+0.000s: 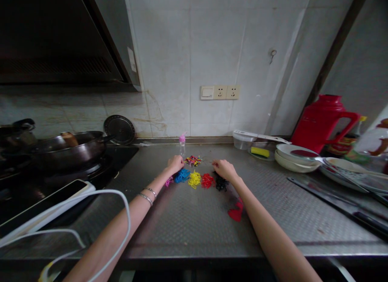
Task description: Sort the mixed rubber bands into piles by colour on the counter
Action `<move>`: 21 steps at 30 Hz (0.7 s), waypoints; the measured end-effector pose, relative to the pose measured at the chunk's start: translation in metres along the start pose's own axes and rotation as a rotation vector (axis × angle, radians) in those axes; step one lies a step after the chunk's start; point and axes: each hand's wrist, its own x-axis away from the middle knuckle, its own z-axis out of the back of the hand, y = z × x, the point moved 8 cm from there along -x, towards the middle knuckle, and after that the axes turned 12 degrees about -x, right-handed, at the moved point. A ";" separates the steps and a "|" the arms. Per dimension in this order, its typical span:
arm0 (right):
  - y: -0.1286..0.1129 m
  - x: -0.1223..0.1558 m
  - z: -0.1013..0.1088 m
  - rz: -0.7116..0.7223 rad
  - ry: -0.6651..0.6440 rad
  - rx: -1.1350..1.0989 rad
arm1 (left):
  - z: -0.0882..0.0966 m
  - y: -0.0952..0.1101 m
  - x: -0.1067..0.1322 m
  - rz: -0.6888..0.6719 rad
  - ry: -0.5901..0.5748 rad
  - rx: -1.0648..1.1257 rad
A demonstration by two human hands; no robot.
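Observation:
My left hand (176, 164) is closed above the steel counter, beside the blue pile of what look like small rubber bands (182, 175). My right hand (223, 168) has its fingers pinched together over the black pile (221, 182). Whatever either hand may hold is too small to make out. Between and just beyond them lies a mixed multicoloured pile (193, 160). Nearer me, a yellow pile (194, 179) and a red pile (207, 180) complete a row with a pink pile (169, 181), partly hidden by my left wrist.
A small clear bottle with a pink top (182, 144) stands near the wall. A red heart-shaped piece (235, 212) lies by my right forearm. Left are a pan (72, 150) and a white device with cables (54, 209); right, bowls (295, 162), a knife (330, 203) and a red jug (321, 122).

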 end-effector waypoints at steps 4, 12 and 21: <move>0.000 -0.001 0.000 0.011 0.004 0.009 | 0.003 0.001 0.003 -0.011 -0.003 0.001; -0.001 0.000 0.000 0.012 0.004 0.005 | 0.020 -0.032 0.009 0.041 0.058 0.079; -0.004 0.001 -0.003 0.028 0.005 -0.008 | 0.024 -0.083 0.033 0.066 -0.024 0.099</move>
